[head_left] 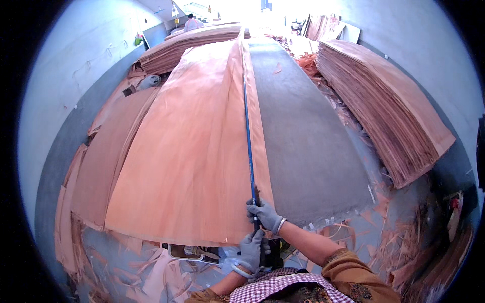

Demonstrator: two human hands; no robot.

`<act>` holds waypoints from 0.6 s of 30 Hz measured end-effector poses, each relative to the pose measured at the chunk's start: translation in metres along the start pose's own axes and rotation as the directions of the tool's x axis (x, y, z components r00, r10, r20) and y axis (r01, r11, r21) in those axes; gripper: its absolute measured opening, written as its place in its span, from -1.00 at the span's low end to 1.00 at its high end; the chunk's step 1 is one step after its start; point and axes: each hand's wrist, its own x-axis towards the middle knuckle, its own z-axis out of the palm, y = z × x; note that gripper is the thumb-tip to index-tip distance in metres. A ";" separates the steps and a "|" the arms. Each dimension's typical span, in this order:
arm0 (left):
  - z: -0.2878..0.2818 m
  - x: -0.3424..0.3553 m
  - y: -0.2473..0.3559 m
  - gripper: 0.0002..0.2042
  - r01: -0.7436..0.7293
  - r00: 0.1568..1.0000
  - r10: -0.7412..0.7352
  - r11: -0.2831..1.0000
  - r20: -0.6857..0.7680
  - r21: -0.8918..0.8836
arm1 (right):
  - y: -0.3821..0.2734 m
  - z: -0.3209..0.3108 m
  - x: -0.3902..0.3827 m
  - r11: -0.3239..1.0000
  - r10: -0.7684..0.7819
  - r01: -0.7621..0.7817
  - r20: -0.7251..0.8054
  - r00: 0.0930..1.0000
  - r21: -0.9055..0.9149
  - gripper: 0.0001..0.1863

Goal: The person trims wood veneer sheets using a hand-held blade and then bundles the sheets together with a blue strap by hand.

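Observation:
Both hands wear grey gloves and are closed on the dark handle end of a long, thin blue pole (pixel 249 146). My right hand (pixel 264 214) grips it higher up, near the sheet's front edge. Just below, nearer my body, my left hand (pixel 251 251) is wrapped round the dark lower end. Away from me the pole runs along a large orange-pink wood veneer sheet (pixel 182 151), close to its right edge. A narrow strip of veneer shows right of the pole, and the sheet ripples at the far end. Beside it lies a dark grey board surface (pixel 308 136).
A tall veneer stack (pixel 374 106) stands at the right, and another stack (pixel 192 43) at the far left. Browner sheets (pixel 111 151) lie left of the veneer. Torn veneer scraps (pixel 389 247) litter the floor. Far back is another person (pixel 192 23).

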 end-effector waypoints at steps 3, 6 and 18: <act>-0.002 0.008 0.013 -0.76 -0.466 0.874 0.456 0.686 0.168 0.559 | -0.010 -0.018 -0.002 0.986 -0.152 0.144 -0.090 0.984 -0.087 -0.81; -0.031 0.030 0.035 -0.63 -0.350 0.502 0.800 -0.160 0.329 0.923 | -0.013 -0.021 -0.003 0.960 -0.233 0.213 -0.098 0.968 -0.183 -0.86; -0.129 0.062 -0.009 -0.44 -0.185 0.813 0.528 -0.164 0.245 0.969 | -0.037 -0.027 0.041 0.823 -0.064 0.005 -0.085 0.994 -0.568 -0.89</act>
